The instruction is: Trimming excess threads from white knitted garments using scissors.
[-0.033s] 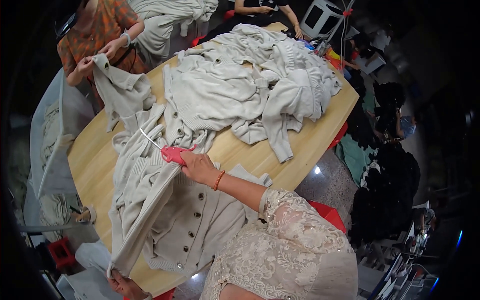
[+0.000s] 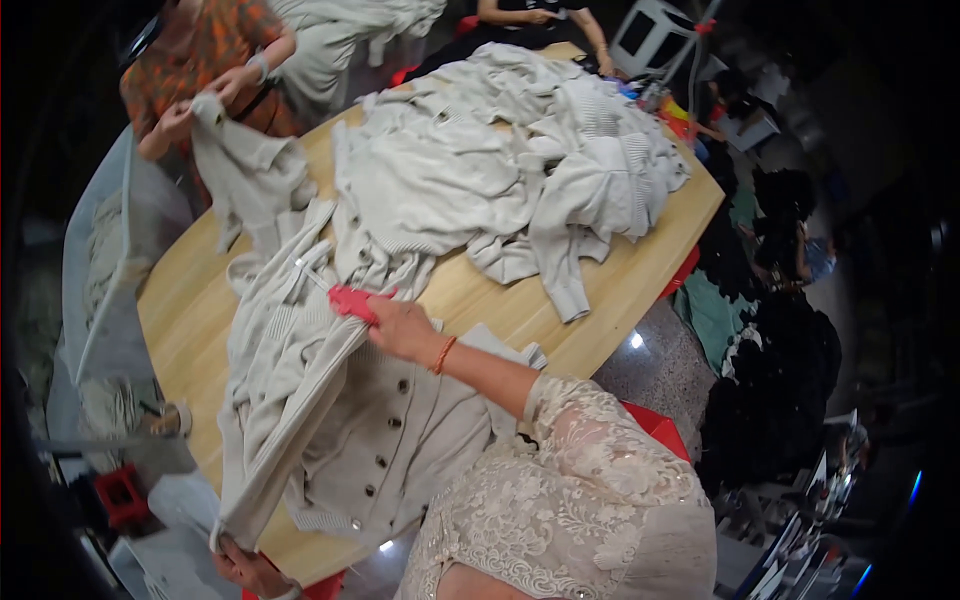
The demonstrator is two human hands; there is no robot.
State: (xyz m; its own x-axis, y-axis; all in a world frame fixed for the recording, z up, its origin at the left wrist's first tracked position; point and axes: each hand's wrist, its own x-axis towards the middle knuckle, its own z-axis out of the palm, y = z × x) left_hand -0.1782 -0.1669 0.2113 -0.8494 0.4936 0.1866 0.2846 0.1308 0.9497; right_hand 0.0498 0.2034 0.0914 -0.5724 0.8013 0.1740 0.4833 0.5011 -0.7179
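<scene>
My right hand (image 2: 402,330) is closed around a pair of red-handled thread snips (image 2: 352,302); their metal end points up and left, slightly blurred. Beneath it lies a beige knit cardigan (image 2: 335,450) with a row of dark buttons. Its folded front edge runs taut between my two hands. At the lower left, my left hand (image 2: 250,570) pinches the bottom corner of that edge, just past the table's rim. Whether my right fingers also grip the knit is hard to see.
More beige cardigans (image 2: 440,180) are heaped across the wooden table (image 2: 620,290). A person (image 2: 205,75) at the far left holds up another garment (image 2: 250,170). Beside the table stands a pale bin (image 2: 125,260). Dark clothing (image 2: 770,370) is piled to the right.
The red snips have turned slightly in my right hand, and their metal end is blurred now. Across the table the person's hands have shifted a little on their garment. My left hand keeps its pinch.
</scene>
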